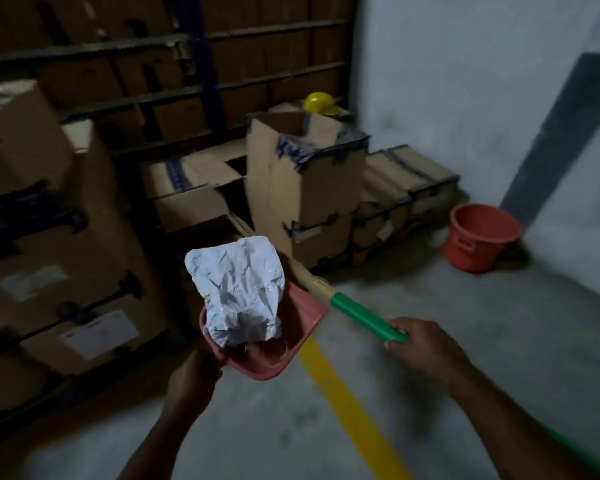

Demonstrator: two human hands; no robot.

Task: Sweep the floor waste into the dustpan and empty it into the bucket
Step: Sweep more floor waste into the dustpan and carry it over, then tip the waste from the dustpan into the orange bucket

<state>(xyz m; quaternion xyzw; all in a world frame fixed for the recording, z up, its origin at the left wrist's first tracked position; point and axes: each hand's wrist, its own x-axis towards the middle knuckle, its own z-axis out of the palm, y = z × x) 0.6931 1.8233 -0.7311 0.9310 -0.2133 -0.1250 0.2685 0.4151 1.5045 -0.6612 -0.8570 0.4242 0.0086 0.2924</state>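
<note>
Left hand (193,375) grips pink dustpan (274,370) holding crumpled white paper (238,289); right hand (423,344) clasps green-handled broom (364,317), orange bucket (478,244) far right.

The room is dim. The floor (516,306) is grey and smooth, with a yellow line (347,403) painted on it. The wall (465,81) on the right is white, with a dark stripe (558,133). Brown boxes (305,174) are piled in the corner, some open. A yellow hat (321,102) sits on top. More boxes fill the shelves (187,88) behind, and a tall stack (49,237) stands on the left.
</note>
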